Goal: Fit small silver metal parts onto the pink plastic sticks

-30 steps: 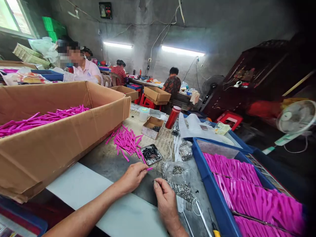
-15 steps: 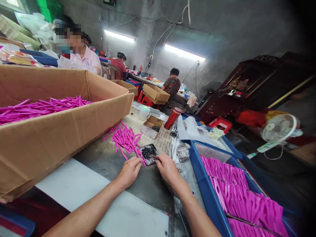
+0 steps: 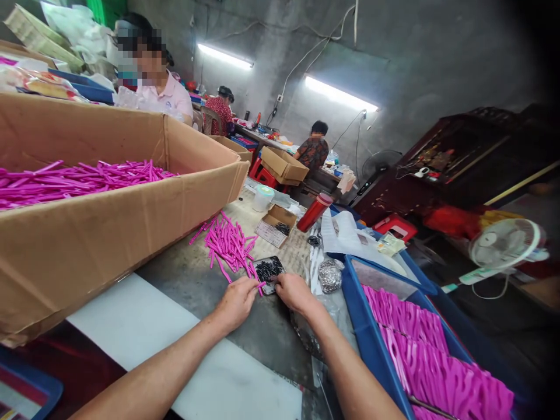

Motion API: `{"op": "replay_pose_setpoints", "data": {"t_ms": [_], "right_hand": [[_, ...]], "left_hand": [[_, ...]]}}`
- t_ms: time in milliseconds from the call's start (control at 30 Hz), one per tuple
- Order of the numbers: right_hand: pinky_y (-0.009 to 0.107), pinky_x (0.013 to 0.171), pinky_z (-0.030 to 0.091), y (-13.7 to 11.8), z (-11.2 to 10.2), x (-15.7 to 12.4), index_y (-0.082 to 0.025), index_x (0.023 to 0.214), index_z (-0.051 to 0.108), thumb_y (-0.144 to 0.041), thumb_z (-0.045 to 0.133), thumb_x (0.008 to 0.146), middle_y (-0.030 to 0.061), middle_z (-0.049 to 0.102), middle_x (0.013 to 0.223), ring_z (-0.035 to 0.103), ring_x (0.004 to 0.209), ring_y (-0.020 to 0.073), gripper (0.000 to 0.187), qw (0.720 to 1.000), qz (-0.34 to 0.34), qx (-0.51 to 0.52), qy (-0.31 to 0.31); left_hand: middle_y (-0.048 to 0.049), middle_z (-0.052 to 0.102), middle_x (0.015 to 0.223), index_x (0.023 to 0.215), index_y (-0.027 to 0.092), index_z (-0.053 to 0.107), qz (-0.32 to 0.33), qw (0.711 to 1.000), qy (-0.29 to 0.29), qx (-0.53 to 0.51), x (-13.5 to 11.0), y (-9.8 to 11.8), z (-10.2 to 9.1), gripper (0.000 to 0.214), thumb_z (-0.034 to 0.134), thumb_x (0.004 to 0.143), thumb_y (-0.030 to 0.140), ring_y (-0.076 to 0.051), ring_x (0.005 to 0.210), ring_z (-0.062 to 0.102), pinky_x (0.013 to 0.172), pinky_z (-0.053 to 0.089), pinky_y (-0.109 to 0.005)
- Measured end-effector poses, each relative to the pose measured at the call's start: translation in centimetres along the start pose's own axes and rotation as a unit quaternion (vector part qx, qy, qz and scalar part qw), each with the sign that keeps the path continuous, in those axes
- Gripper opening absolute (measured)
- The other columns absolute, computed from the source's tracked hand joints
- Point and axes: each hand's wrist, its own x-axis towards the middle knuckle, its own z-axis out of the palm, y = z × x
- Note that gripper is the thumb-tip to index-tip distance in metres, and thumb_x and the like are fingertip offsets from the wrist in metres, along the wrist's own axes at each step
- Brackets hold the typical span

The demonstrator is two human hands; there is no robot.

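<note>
My left hand is closed, thumb against fingers, on a thin magenta plastic stick whose end pokes out past the fingertips. Just to its right, the fingertips of my right hand are pinched together at the near right edge of a small metal tray; whatever they hold is too small to make out. Small black pieces fill much of that tray. Beyond my left hand a loose pile of magenta sticks lies on the table, a few of them reaching the tray.
A large cardboard box with magenta sticks stands at left. To the right, a blue crate holds rows of magenta pieces. A small carton, a red flask and a bag of metal bits stand around the tray. Several people sit beyond.
The view has shifted slightly, so the scene sits a little further right. Both hands keep their pinched grips near the tray, the left still on the magenta stick.
</note>
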Motion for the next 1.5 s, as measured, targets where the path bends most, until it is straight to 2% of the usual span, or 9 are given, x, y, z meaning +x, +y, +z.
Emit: {"op": "replay_pose_setpoints", "data": {"t_ms": [267,467,600,667,767,867,1233,1400,1500], "right_hand": [[0.024,0.056,0.031,0.2,0.6,0.4,-0.015,0.071,0.062,-0.011,0.042,0.069,0.0079,0.063,0.072,0.056,0.069,0.0186,0.020,0.999,-0.010,0.039,0.006],[0.023,0.055,0.031,0.4,0.2,0.0,-0.014,0.065,0.060,-0.009,0.041,0.068,0.0058,0.061,0.065,0.053,0.064,0.0166,0.019,0.993,-0.020,0.113,0.031],[0.021,0.054,0.033,0.6,-0.1,-0.7,-0.014,0.069,0.058,-0.016,0.038,0.073,0.0013,0.057,0.064,0.050,0.061,0.0134,0.020,0.978,-0.037,0.195,0.057],[0.021,0.051,0.033,0.5,-0.1,-1.2,-0.013,0.068,0.056,-0.022,0.039,0.074,-0.0004,0.054,0.060,0.047,0.057,0.0126,0.020,0.946,-0.041,0.312,0.078],[0.021,0.049,0.031,0.0,0.0,-1.9,-0.014,0.064,0.054,-0.028,0.047,0.069,-0.0030,0.048,0.054,0.042,0.051,0.0110,0.017,0.853,-0.037,0.511,0.101],[0.021,0.047,0.029,-0.9,0.4,-2.5,-0.014,0.063,0.054,-0.030,0.054,0.066,-0.0044,0.045,0.053,0.038,0.049,0.0093,0.015,0.785,-0.018,0.609,0.107],[0.021,0.044,0.022,-4.1,1.8,-3.3,-0.015,0.062,0.052,-0.029,0.059,0.063,-0.0055,0.039,0.048,0.029,0.043,0.0071,0.016,0.581,0.009,0.812,0.058],[0.022,0.048,0.028,-4.5,2.0,-3.6,-0.016,0.064,0.049,-0.026,0.059,0.065,-0.0047,0.040,0.051,0.030,0.044,0.0068,0.014,0.498,0.008,0.867,0.014],[0.022,0.049,0.030,-4.6,2.2,-3.8,-0.016,0.064,0.048,-0.024,0.057,0.066,-0.0044,0.039,0.054,0.030,0.045,0.0068,0.012,0.460,0.004,0.888,-0.006]], "left_hand": [[-0.0041,0.055,0.068,0.077,0.016,0.061,-0.023,0.999,0.004,-0.047,0.1,0.3,-0.1,0.021,0.040,0.076,0.013,-0.017,0.067,0.051,0.064,0.038,-0.026],[-0.0032,0.056,0.070,0.073,0.016,0.062,-0.063,0.990,0.014,-0.129,0.2,0.1,-0.1,0.019,0.043,0.072,0.015,-0.017,0.070,0.050,0.066,0.035,-0.027],[0.0016,0.051,0.057,0.066,0.014,0.059,-0.105,0.969,0.009,-0.225,0.6,0.0,0.1,0.014,0.046,0.069,0.017,-0.013,0.058,0.046,0.056,0.034,-0.023],[0.0044,0.044,0.051,0.064,0.013,0.057,-0.126,0.951,-0.005,-0.284,0.8,0.1,0.1,0.012,0.047,0.067,0.019,-0.009,0.048,0.040,0.047,0.031,-0.020],[0.0074,0.036,0.046,0.065,0.013,0.053,-0.157,0.917,-0.029,-0.366,0.7,0.4,0.1,0.012,0.050,0.066,0.024,-0.005,0.039,0.031,0.039,0.024,-0.017],[0.0082,0.034,0.047,0.067,0.013,0.050,-0.178,0.884,-0.046,-0.430,0.6,0.6,0.0,0.017,0.055,0.063,0.029,-0.004,0.037,0.027,0.036,0.020,-0.016],[0.0087,0.037,0.042,0.061,0.013,0.048,-0.187,0.807,-0.053,-0.558,0.5,1.0,-0.5,0.025,0.067,0.057,0.029,-0.002,0.036,0.029,0.035,0.019,-0.016],[0.0082,0.038,0.044,0.070,0.012,0.050,-0.181,0.795,-0.066,-0.575,0.5,0.7,-0.5,0.022,0.063,0.062,0.028,-0.003,0.037,0.030,0.035,0.018,-0.016],[0.0079,0.039,0.043,0.073,0.011,0.051,-0.178,0.791,-0.076,-0.581,0.5,0.6,-0.5,0.022,0.063,0.063,0.027,-0.002,0.037,0.030,0.035,0.019,-0.015]]}}
